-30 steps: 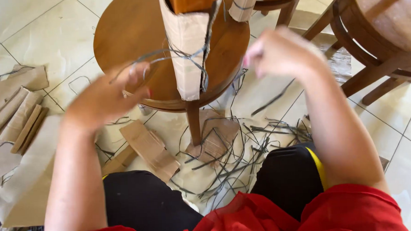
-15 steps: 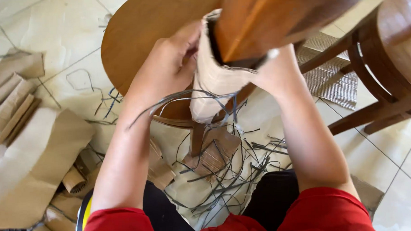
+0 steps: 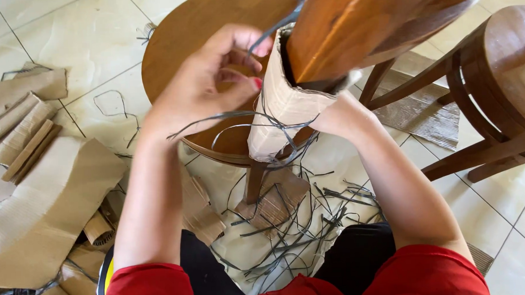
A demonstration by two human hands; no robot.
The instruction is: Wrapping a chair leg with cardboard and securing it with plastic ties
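Cardboard wrap on a wooden leg, with a strap pinched by the left hand.

A cardboard sleeve (image 3: 280, 109) is seen wrapped around a brown wooden leg (image 3: 340, 31), whose end is sunk inside the sleeve's open top. Thin grey straps (image 3: 238, 116) are looped loosely round the sleeve. One strap is pinched between the thumb and fingers of the left hand (image 3: 205, 82), just beside the sleeve's top edge; the hand is closed narrow on it. The right hand (image 3: 340, 117) is pressed against the far side of the sleeve, its fingers hidden, so its grip cannot be told. A round wooden tabletop (image 3: 177, 40) lies below, and cut straps (image 3: 300, 219) and cardboard scraps (image 3: 43, 201) are strewn over the tiled floor (image 3: 78, 32).
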